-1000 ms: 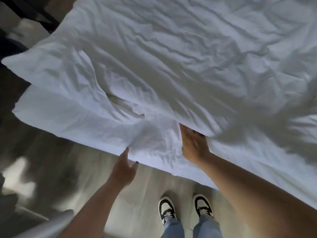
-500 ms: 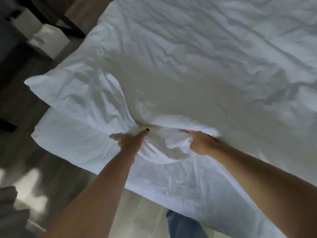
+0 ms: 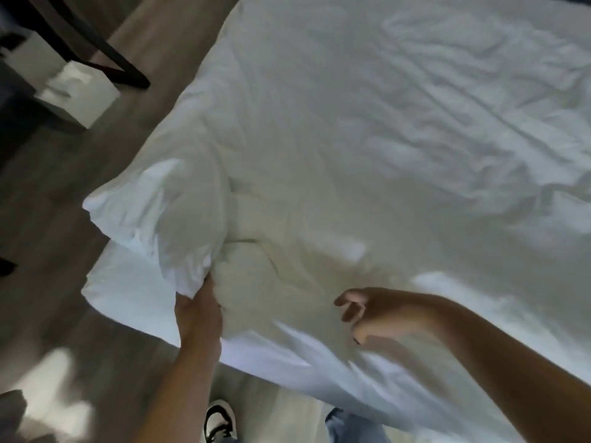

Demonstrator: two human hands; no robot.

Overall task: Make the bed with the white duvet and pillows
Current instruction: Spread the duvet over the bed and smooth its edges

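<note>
Duvet, white and badly wrinkled, spread over nearly the whole bed and hanging a bit past the mattress at the near left corner. Looks soft and puffy, probably light for its size but floppy as anything, so likely to sag and fold wherever not supported. No stiffness at all judging by those creases. Cotton-looking cover, not slippery, should bunch nicely in a fist.

Left hand gripping a bunched fold of the duvet right at the near corner, fingers tucked up into the fabric. Right hand hovering just above the cover, fingers loosely curled, holding nothing as far as can be told, though pretty motion-blurred.

Best places to grab, going by this: corners and the hemmed edge, a good handful each, hands kept well apart so the thing pulls flat instead of twisting. Grabbing the middle probably just drags up a lump. Not fragile, so a firm tug or a shake looks fine.

Pillows not clearly visible, can't tell if any sit under the cover.

Brands or writing: none readable anywhere. Black-and-white sneaker down on the wood floor, no logo legible. Dark chair leg and a white box off to the upper left, too blurry for any label.
</note>
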